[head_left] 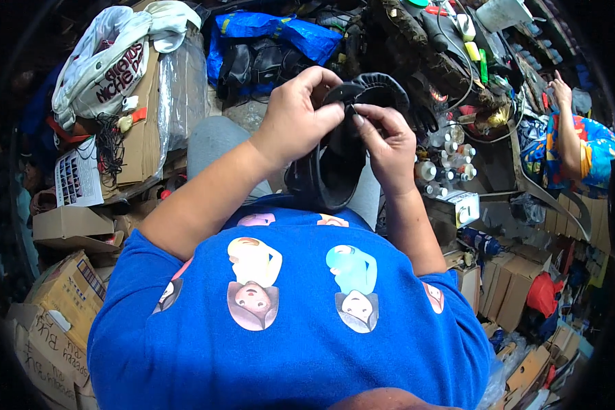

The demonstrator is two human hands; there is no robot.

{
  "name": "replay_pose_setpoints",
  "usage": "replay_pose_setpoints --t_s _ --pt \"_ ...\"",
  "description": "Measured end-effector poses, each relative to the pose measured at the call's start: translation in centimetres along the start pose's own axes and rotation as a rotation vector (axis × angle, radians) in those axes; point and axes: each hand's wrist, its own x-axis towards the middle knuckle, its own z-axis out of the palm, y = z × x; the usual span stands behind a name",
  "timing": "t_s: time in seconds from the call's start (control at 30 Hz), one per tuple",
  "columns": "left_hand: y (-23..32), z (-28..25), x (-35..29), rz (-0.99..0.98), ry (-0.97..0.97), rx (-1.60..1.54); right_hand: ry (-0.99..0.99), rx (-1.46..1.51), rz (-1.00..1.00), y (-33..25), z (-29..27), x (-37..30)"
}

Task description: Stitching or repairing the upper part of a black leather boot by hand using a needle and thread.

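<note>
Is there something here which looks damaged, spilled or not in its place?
The black cord is tangled beside the printed sheet, which lies askew; both look untidy. I see no spill, and no clear damage on the held black item.

A smooth black piece (305, 179) with a leathery sheen is gaping open just beyond the blue shirt (294, 355), its thick rounded rim curving around a dark hollow at the end nearest the shirt. At the end farthest from the shirt, a puckered edge (384, 80) is bending in an arc. Shadow is hiding the inside; it is possibly a shoe upper.
</note>
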Motion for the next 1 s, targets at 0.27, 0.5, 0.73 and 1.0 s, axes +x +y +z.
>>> replay_pose_setpoints --t_s 0.27,0.5,0.73,1.0 --pt "-2.8 1.5 1.9 -0.264 -0.083 -0.260 -0.012 -0.119 0.038 1.5 -1.5 -0.9" --pt "-3.4 2.0 1.8 -0.338 -0.088 -0.322 -0.031 -0.066 0.100 2.0 -1.9 -1.5" --pt "-3.5 2.4 1.5 -0.315 -0.044 -0.321 -0.042 0.021 0.165 2.0 -1.9 -1.9" --pt "-1.4 3.7 0.0 0.092 0.009 0.063 0.076 0.407 0.330 1.7 -1.0 -2.8"
